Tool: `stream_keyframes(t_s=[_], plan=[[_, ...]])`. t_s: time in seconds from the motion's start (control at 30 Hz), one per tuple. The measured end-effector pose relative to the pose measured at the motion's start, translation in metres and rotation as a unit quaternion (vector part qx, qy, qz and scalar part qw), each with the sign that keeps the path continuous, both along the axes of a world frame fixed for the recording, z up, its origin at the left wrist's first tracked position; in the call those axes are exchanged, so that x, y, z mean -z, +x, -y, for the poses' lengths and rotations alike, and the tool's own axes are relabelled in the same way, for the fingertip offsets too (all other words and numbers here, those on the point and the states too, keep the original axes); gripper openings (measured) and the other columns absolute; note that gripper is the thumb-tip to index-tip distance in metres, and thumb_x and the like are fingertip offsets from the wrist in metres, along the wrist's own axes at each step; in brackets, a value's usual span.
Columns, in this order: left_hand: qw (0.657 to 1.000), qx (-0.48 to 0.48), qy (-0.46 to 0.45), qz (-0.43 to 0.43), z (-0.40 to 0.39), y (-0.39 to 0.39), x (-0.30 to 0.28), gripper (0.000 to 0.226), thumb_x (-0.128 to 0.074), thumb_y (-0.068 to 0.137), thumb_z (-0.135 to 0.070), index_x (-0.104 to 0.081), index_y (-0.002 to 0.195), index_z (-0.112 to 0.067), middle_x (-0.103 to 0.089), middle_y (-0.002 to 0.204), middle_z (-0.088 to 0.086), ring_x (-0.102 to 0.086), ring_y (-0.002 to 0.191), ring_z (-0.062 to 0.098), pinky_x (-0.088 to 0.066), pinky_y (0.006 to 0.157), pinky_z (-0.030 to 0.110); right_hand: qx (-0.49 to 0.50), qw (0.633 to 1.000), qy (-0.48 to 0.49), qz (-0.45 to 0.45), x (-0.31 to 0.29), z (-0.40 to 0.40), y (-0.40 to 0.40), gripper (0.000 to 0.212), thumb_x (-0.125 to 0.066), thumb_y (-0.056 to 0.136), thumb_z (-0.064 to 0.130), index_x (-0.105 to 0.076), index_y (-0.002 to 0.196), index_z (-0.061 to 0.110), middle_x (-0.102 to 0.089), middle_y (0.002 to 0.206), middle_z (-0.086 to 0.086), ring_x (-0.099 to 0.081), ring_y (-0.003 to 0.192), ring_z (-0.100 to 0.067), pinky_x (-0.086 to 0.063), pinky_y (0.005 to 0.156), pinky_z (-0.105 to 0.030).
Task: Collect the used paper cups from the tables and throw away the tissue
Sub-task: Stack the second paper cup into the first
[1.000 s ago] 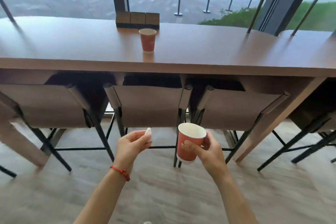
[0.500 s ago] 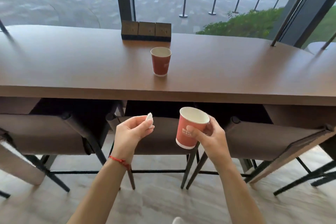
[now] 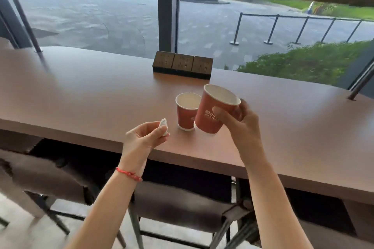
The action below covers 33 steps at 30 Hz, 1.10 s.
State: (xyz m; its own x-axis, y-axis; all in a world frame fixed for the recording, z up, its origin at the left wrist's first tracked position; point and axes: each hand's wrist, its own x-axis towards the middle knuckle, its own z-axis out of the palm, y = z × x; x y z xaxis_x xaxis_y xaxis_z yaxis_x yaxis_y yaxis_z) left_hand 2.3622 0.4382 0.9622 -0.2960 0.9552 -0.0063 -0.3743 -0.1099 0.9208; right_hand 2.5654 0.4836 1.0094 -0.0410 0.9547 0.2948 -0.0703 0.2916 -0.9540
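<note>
Head view: right hand (image 3: 241, 125) wrapped round one red paper cup (image 3: 217, 110), tilted, raised just beside a second cup (image 3: 187, 112) standing upright on the long brown table (image 3: 81, 95); left hand (image 3: 144, 140) pinching a small white tissue (image 3: 163, 126) at the fingertips, above the table's near edge. So, judging: one cup collected, one left to pick up, tissue not yet binned, no bin visible. White logo lettering on held cup, too blurred to read

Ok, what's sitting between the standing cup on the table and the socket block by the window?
Nothing: in the head view, only bare table lies between the standing cup and the socket block. The held cup is just to its right.
</note>
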Motion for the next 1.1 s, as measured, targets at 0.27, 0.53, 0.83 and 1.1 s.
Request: stream_keyframes(t_s=[0.27,0.53,0.83,1.1], plan=[[0.999,-0.028,-0.032,-0.002,-0.029,-0.022,0.008,0.032,-0.076,0.063,-0.019,-0.070,0.090,-0.003,-0.072,0.079,0.005,-0.069,0.076,0.019,-0.055,0.069,0.021,0.002,0.999,0.035,0.014,-0.018,-0.066,-0.033,0.056,-0.081,0.062,0.030,-0.058,0.113,0.023,-0.068,0.105,0.005,-0.065,0.096,-0.007,-0.052,0.075,-0.020],[0.999,-0.015,-0.042,0.006,-0.051,-0.030,0.010,0.031,-0.076,0.060,-0.019,-0.070,0.086,-0.002,-0.071,0.075,0.005,-0.068,0.070,0.017,-0.055,0.065,0.021,0.014,0.998,0.021,0.065,0.009,-0.086,-0.048,0.059,-0.079,0.070,0.017,-0.055,0.122,0.011,-0.065,0.111,-0.005,-0.063,0.098,-0.015,-0.053,0.073,-0.016],[0.999,-0.013,-0.050,0.017,-0.061,-0.038,0.020,0.027,-0.078,0.055,-0.020,-0.073,0.078,-0.007,-0.071,0.072,0.005,-0.068,0.068,0.017,-0.055,0.063,0.020,0.000,0.997,0.018,0.077,0.039,-0.081,-0.056,0.058,-0.081,0.067,0.023,-0.052,0.116,0.029,-0.064,0.110,0.011,-0.059,0.105,-0.002,-0.046,0.083,-0.011],[0.999,-0.019,-0.042,0.025,-0.061,-0.044,0.020,0.025,-0.076,0.055,-0.017,-0.072,0.077,-0.007,-0.071,0.071,0.004,-0.067,0.067,0.017,-0.055,0.063,0.020,-0.033,0.995,-0.012,0.095,0.060,-0.073,-0.063,0.080,-0.084,0.057,0.025,-0.044,0.126,0.023,-0.061,0.110,0.014,-0.058,0.099,0.008,-0.046,0.080,-0.007]])
